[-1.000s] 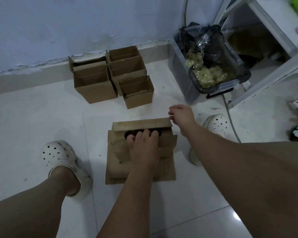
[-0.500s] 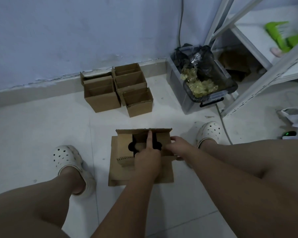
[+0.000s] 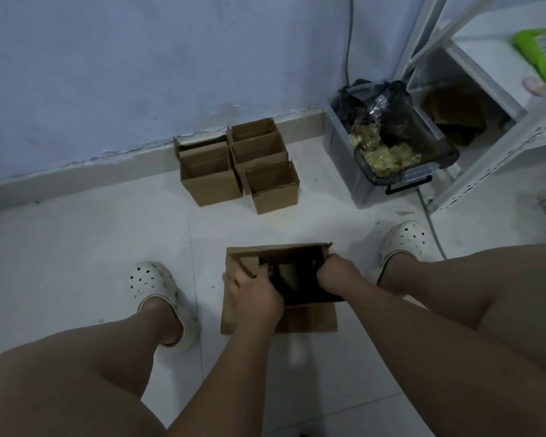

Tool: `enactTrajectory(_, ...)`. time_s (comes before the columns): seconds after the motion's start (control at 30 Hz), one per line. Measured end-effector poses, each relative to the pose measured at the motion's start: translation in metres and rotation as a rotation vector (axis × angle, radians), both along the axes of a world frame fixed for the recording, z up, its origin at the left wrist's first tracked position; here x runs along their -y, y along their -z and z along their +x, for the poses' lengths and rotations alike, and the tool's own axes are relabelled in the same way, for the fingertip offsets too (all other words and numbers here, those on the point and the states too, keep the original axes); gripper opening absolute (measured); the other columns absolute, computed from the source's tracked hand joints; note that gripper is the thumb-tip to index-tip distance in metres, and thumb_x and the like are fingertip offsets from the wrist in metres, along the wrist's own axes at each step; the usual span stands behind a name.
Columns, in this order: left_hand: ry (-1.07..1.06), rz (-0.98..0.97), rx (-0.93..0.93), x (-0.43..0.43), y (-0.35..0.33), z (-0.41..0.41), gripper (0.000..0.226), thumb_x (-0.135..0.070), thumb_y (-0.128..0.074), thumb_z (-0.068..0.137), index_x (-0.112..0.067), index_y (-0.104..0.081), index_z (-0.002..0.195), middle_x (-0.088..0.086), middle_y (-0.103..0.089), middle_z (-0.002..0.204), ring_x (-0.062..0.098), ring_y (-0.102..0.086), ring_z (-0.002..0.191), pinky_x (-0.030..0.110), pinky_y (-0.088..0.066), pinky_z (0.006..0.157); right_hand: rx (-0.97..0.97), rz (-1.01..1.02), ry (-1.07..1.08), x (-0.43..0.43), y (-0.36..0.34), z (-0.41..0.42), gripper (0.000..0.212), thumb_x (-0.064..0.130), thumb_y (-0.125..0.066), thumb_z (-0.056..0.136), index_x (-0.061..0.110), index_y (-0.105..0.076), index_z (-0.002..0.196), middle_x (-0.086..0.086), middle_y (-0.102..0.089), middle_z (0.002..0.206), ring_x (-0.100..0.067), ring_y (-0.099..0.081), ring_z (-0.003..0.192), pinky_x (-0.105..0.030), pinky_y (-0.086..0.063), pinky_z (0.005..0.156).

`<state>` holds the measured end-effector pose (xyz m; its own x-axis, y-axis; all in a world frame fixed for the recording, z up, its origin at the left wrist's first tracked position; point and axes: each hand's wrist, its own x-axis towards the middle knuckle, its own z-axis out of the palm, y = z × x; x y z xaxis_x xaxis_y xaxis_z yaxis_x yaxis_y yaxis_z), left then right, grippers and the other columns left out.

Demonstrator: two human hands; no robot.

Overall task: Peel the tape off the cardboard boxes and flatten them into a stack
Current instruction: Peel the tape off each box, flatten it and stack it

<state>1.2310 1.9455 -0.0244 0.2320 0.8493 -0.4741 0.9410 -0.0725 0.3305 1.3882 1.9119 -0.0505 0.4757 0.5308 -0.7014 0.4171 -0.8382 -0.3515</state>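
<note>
Lower centre, left hand point(image 3: 256, 296) and right hand point(image 3: 335, 276) each clench a wall of the box point(image 3: 281, 249); pull evenly so it folds flat.

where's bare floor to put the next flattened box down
Bare tile lies between the upright boxes by the wall and the box being opened, and widely left of the left shoe. The right side is crowded: right shoe, plastic bin and shelf frame.
</note>
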Motion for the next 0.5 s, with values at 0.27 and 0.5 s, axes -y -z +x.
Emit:
enactTrajectory(0.27, -0.120, -0.123, -0.044, -0.005, 0.006, -0.014, 0.028, -0.019, -0.049, 0.086, -0.018, -0.059, 0.111, 0.013, -0.012, 0.146, 0.018, -0.030, 0.073, 0.030, -0.034, 0.077, -0.215, 0.072, 0.188, 0.005, -0.041, 0.011, 0.018, 0.004, -0.038, 0.092, 0.000, -0.053, 0.103, -0.026, -0.059, 0.103, -0.040, -0.063, 0.087, -0.038, -0.055, 0.055)
enactTrajectory(0.5, -0.094, -0.057, 0.030, 0.004, -0.006, -0.027, 0.065, -0.033, -0.048, 0.092, -0.037, -0.013, 0.146, 0.028, 0.013, 0.153, 0.037, -0.058, 0.108, 0.043, -0.044, 0.096, -0.132, 0.301, 0.169, 0.011, -0.066, 0.001, 0.019, 0.003, -0.038, 0.088, 0.007, -0.054, 0.098, -0.016, -0.056, 0.094, -0.038, -0.058, 0.093, -0.041, -0.051, 0.070)
